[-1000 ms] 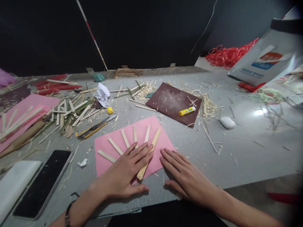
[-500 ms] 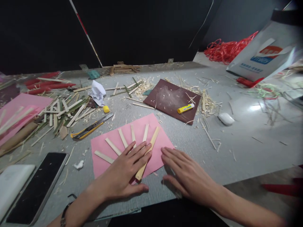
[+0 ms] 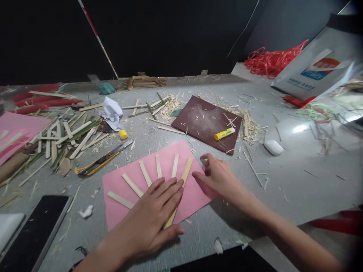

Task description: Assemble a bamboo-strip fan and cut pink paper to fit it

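Where the grey tabletop (image 3: 283,196) begins at the far left, a second pink sheet (image 3: 35,121) carries pale strips, and near the lower corner a black phone (image 3: 36,230) lies beside a white slab (image 3: 10,228). A heap of loose bamboo strips (image 3: 82,143) spreads next to the sheet, with red pieces (image 3: 51,102) behind it. Further right come a yellow-and-black cutter (image 3: 103,160), a crumpled white paper (image 3: 112,114) and, just beside that paper, a small yellow cap (image 3: 123,134).

Near the front edge, the main pink sheet (image 3: 194,198) lies flat, with five pale strips (image 3: 132,185) fanned across it and one yellower strip (image 3: 186,170) at the right end of the fan. Over their lower parts rests the left hand (image 3: 157,211), flat and palm down, its fingers stretched out close together and its thumb set wide; the yellower strip passes under the fingers, its lower end showing beside the thumb. The right hand (image 3: 219,175) is at the sheet's right side, fingers curled, a narrow gap between thumb and fingertips, holding nothing visible; whether it touches the sheet I cannot tell.

Behind it, a dark brown board (image 3: 195,121) bears a yellow glue stick (image 3: 224,133). Shavings lie around the board, then a white rounded object (image 3: 273,147), tangled red string (image 3: 273,62) and a white bag (image 3: 314,83).
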Demonstrator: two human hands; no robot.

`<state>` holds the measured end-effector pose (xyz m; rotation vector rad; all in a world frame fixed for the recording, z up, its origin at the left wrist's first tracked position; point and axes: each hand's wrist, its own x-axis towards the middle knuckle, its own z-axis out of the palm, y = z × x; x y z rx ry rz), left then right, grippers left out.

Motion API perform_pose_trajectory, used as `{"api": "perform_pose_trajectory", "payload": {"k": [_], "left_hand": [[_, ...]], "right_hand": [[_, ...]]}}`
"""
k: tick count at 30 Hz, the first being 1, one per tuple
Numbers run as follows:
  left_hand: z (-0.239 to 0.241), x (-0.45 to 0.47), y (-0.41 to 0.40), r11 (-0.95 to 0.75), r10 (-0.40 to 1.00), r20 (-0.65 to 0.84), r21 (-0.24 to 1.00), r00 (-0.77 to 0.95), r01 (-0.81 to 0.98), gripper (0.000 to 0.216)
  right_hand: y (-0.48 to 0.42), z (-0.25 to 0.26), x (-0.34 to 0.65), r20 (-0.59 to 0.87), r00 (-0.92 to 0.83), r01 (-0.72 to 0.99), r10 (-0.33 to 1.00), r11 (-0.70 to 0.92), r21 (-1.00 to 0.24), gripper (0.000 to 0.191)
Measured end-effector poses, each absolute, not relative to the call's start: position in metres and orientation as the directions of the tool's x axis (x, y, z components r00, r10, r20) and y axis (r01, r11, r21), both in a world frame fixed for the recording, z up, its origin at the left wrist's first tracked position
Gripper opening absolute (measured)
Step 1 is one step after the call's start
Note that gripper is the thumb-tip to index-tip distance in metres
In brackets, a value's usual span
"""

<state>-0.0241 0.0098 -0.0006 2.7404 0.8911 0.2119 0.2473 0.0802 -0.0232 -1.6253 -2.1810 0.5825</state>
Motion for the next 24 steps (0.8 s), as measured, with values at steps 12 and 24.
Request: {"api": "perform_pose_trajectory", "payload": {"k": [12, 24], "left_hand": [[-0.009, -0.018, 0.011, -0.804, 0.587, 0.137, 0.211, 0.798, 0.555, 0.069], [-0.015, -0.020, 0.013, -0.791, 0.598, 0.161, 0.278, 0.785, 0.546, 0.071]], "right_hand": [[0.072, -0.008, 0.242, -0.145, -0.306, 0.875, 0.941, 0.218, -0.432, 0.045], [0.084, -0.006, 0.248, -0.217, -0.344, 0.828, 0.913, 0.186, -0.529, 0.052]]}}
